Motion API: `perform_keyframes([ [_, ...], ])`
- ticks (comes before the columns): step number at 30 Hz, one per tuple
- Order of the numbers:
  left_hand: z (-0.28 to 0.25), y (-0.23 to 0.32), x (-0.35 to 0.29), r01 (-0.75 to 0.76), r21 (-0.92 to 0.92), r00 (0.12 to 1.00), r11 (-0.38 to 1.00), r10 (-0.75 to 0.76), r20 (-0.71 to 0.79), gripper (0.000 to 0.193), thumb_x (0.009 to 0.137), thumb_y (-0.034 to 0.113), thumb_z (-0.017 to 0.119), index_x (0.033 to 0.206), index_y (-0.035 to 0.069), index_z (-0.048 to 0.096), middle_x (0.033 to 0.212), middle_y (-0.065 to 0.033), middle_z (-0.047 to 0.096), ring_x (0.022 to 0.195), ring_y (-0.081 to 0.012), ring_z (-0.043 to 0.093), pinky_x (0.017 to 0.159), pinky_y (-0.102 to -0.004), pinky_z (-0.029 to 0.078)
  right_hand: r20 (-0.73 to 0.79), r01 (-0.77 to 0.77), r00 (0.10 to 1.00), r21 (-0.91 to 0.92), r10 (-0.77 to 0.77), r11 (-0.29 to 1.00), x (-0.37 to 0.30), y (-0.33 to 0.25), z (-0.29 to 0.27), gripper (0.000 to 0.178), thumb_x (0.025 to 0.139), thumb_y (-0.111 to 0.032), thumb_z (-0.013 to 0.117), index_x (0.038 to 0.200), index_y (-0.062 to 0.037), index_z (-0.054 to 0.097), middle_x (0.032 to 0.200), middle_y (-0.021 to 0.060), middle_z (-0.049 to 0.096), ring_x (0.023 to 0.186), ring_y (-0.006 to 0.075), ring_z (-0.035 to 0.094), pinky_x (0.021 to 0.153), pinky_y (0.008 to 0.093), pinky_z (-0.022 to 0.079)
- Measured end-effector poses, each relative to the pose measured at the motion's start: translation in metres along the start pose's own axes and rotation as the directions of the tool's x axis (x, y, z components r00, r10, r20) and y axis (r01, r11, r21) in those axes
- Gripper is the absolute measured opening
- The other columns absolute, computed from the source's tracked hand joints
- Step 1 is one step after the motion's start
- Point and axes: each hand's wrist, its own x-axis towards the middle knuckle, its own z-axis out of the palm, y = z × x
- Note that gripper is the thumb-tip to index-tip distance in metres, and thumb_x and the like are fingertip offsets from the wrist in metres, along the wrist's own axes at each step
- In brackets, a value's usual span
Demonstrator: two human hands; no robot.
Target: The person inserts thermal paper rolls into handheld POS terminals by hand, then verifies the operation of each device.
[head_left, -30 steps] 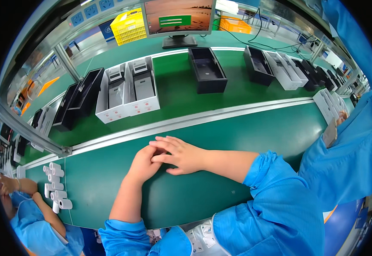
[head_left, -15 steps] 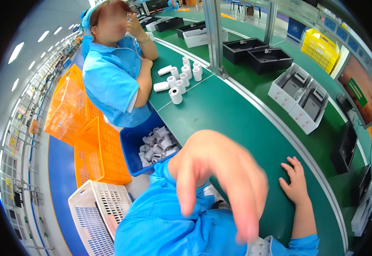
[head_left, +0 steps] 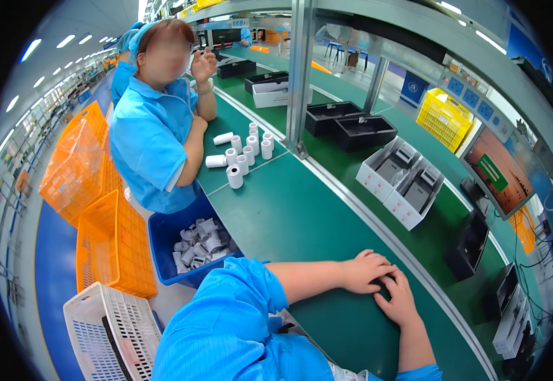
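My left hand (head_left: 365, 270) rests on the green tabletop (head_left: 289, 209), its forearm lying across the table edge. Its fingers are loosely stretched, with nothing visible in them. Beside it, my right hand (head_left: 398, 296) lies palm down with fingers apart, its fingertips meeting those of the left hand. Farther up the table stand several white paper rolls (head_left: 234, 177), two of them lying on their sides. A blue bin (head_left: 162, 254) below the table's left edge holds many more white rolls, piled loosely.
A co-worker (head_left: 153, 133) in blue stands at the left edge, one hand raised. Orange crates (head_left: 114, 254) and a white basket (head_left: 86, 330) stand on the left floor. Past the metal rail and post (head_left: 300, 82) are black trays (head_left: 365, 131), white boxes (head_left: 410, 197) and a monitor (head_left: 495, 171).
My left hand, raised close to the camera before, has come down onto the table against my right hand. The view has shifted, so the scene sits farther left.
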Motion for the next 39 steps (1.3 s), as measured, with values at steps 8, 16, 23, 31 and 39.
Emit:
perform_keyframes([
  [8, -0.031, -0.016, -0.011, -0.061, -0.263, 0.992, 0.963, 0.03, -0.121, 0.039, 0.085, 0.015, 0.063, 0.123, 0.005, 0.06, 0.112, -0.0144, 0.065, 0.105, -0.0324, 0.062, 0.091, -0.0413, 0.05, 0.056, -0.013, 0.998, 0.047, 0.01, 0.999, 0.001, -0.018, -0.002, 0.048, 0.078, -0.019, 0.072, 0.123, -0.0112, 0.06, 0.14, 0.0142, 0.046, 0.138, 0.037, 0.037, 0.115, 0.049, 0.03],
  [16, -0.042, -0.025, -0.013, 0.165, -0.443, 0.936, 0.881, -0.281, -0.21, 0.041, 0.089, 0.003, 0.06, 0.13, 0.008, 0.059, 0.113, -0.0084, 0.067, 0.104, -0.018, 0.063, 0.091, -0.0317, 0.05, -0.662, -0.256, 0.741, -0.117, 0.116, 0.96, -0.012, 0.087, -0.102, 0.021, 0.088, -0.014, 0.063, 0.074, -0.0008, 0.054, 0.08, 0.0182, 0.053, 0.077, 0.0383, 0.053, 0.064, 0.0442, 0.042],
  [23, -0.024, -0.032, -0.009, 0.267, -0.623, 0.905, 0.735, -0.414, -0.101, 0.039, 0.091, -0.002, 0.052, 0.13, 0.001, 0.056, 0.11, -0.0093, 0.063, 0.103, -0.0159, 0.059, 0.095, -0.0291, 0.045, -0.82, -0.985, -0.152, 0.083, 0.552, -0.148, -0.214, 0.277, -0.264, 0.067, 0.08, -0.031, 0.064, 0.139, -0.0055, 0.046, 0.136, 0.0215, 0.054, 0.127, 0.0413, 0.049, 0.107, 0.0443, 0.04],
  [31, -0.023, -0.042, -0.016, 0.205, -0.746, 0.855, 0.633, -0.487, -0.178, 0.037, 0.095, -0.001, 0.046, 0.132, -0.002, 0.052, 0.106, -0.0093, 0.061, 0.099, -0.0163, 0.058, 0.092, -0.0304, 0.048, -0.738, -0.9, -0.365, 0.123, 0.568, -0.418, -0.329, 0.334, -0.309, 0.086, 0.084, -0.04, 0.057, 0.155, -0.0086, 0.019, 0.154, 0.0175, 0.034, 0.143, 0.0387, 0.03, 0.119, 0.053, 0.015],
  [39, -0.012, -0.035, -0.006, 0.254, -0.733, 0.808, 0.632, -0.555, -0.198, 0.034, 0.098, 0.006, 0.047, 0.131, 0.001, 0.053, 0.105, -0.0053, 0.058, 0.097, -0.0127, 0.057, 0.085, -0.0255, 0.049, -0.671, -0.913, -0.141, -0.197, 0.728, -0.357, -0.35, 0.38, -0.311, 0.029, 0.093, -0.024, 0.054, 0.111, -0.0065, 0.069, 0.117, 0.018, 0.067, 0.108, 0.0371, 0.064, 0.088, 0.0475, 0.053],
])
